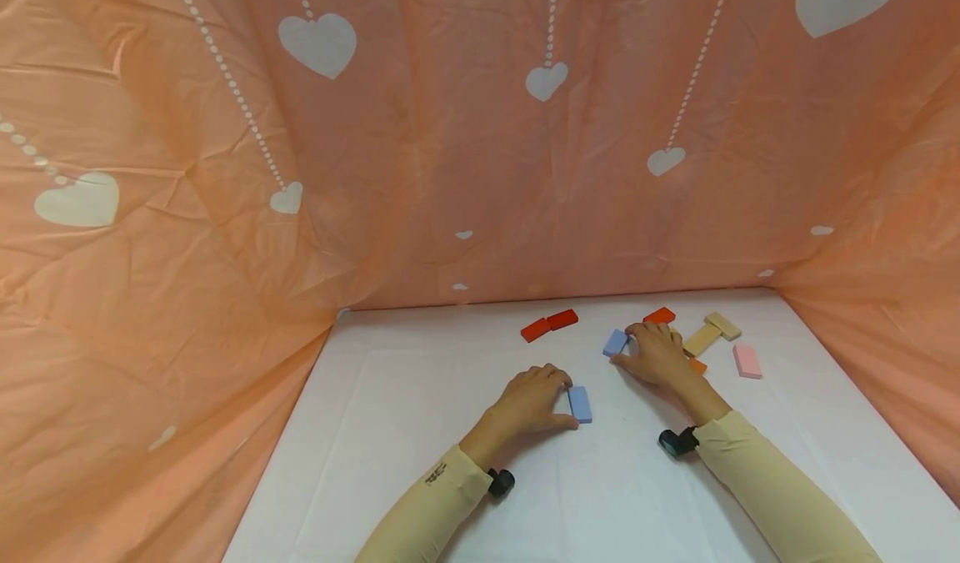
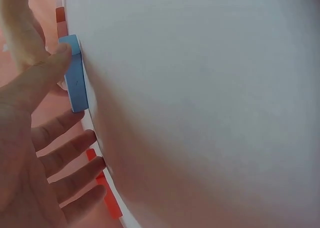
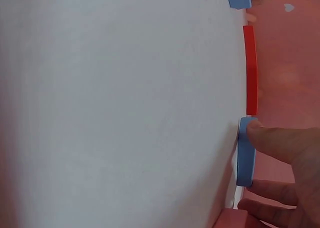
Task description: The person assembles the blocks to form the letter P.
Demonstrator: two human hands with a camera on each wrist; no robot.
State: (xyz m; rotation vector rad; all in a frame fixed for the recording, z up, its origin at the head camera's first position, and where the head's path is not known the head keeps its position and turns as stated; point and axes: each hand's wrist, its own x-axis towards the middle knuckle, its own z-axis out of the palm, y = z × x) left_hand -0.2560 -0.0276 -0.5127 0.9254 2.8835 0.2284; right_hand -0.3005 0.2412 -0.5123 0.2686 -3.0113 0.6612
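Observation:
My left hand (image 1: 528, 400) pinches a light blue rectangular block (image 1: 580, 404) lengthwise, thumb on the near end and index finger at the far end; the other fingers spread loosely, as the left wrist view shows. The block lies on the white table. Farther back and to the right, my right hand (image 1: 656, 354) holds a second light blue block (image 1: 615, 343) the same way, its thumb (image 3: 272, 140) on one end and its index finger at the other. This block also appears to lie on the tabletop.
Two red blocks (image 1: 536, 329) lie end to end at the back. Around the right hand are an orange-red block (image 1: 660, 315), wood-coloured blocks (image 1: 702, 339), a partly hidden orange block (image 1: 697, 366) and a pink block (image 1: 747, 361). An orange curtain (image 1: 480, 171) surrounds the white table (image 1: 360, 446).

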